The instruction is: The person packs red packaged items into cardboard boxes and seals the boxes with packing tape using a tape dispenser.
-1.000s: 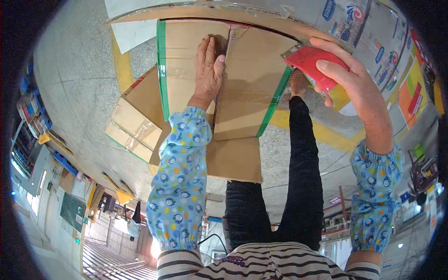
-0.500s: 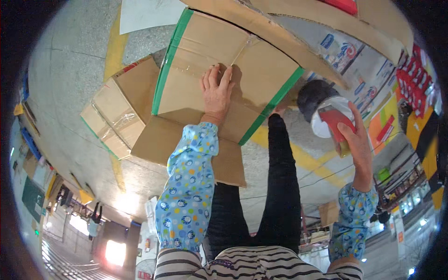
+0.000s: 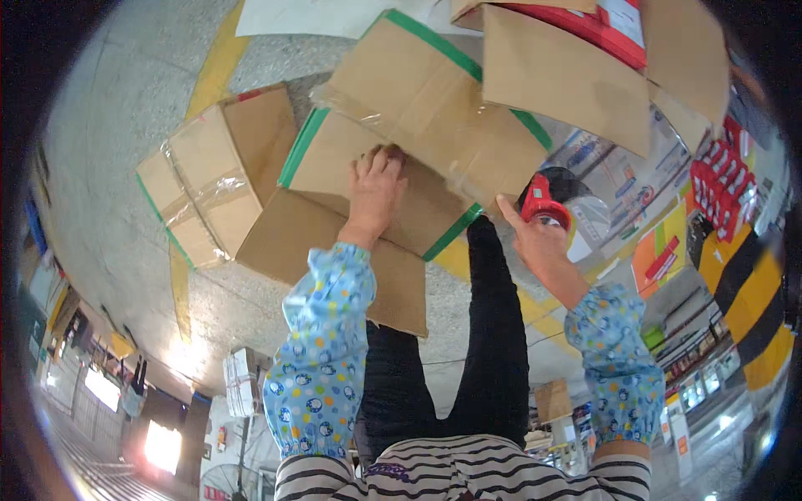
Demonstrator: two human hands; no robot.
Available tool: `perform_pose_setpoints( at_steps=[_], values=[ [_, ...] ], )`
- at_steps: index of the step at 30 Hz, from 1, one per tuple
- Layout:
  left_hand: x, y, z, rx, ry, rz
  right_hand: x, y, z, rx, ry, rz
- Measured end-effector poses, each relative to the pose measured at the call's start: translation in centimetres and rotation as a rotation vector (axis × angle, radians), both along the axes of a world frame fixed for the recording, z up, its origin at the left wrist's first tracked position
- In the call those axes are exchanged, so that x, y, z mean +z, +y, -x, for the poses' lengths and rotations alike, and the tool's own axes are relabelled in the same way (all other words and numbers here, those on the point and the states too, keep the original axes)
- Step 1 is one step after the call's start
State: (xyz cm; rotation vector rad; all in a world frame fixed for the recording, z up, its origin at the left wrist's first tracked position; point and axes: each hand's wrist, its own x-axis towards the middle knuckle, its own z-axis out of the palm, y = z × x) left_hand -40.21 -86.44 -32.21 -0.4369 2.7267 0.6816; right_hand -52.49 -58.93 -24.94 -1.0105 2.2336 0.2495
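My left hand (image 3: pixel 374 188) rests on the box (image 3: pixel 418 125), in front of my legs (image 3: pixel 501 334), its fingers bent and close together, pinching nothing. A flap (image 3: pixel 401 288) hangs off the near side; I'd expect it to bend easily, so I wouldn't lift by it. The board should be stiff along the green edges, softer mid-panel, and slick where clear tape runs. I can't see inside, so its weight is a guess; I'd take it by opposite lower edges. My right hand (image 3: pixel 543 246) grips the red dispenser (image 3: pixel 547 209), one finger stretched to the box's edge, the others mostly hidden. It looks hard and light, best held by its body. Beyond, an open box (image 3: pixel 568 75) holds something red.
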Motion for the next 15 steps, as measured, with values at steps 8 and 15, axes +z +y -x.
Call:
perform_pose_setpoints(
  at_steps=[8,15],
  values=[
    [11.8,-3.0,-13.2,1.363,0.199,0.239,-4.1,-1.7,-1.1,0.013,-0.133,-0.212],
    [5.3,2.5,-3.7,1.053,0.411,-0.653,-3.9,-2.3,-0.9,0.025,-0.182,-0.269]
  ],
)
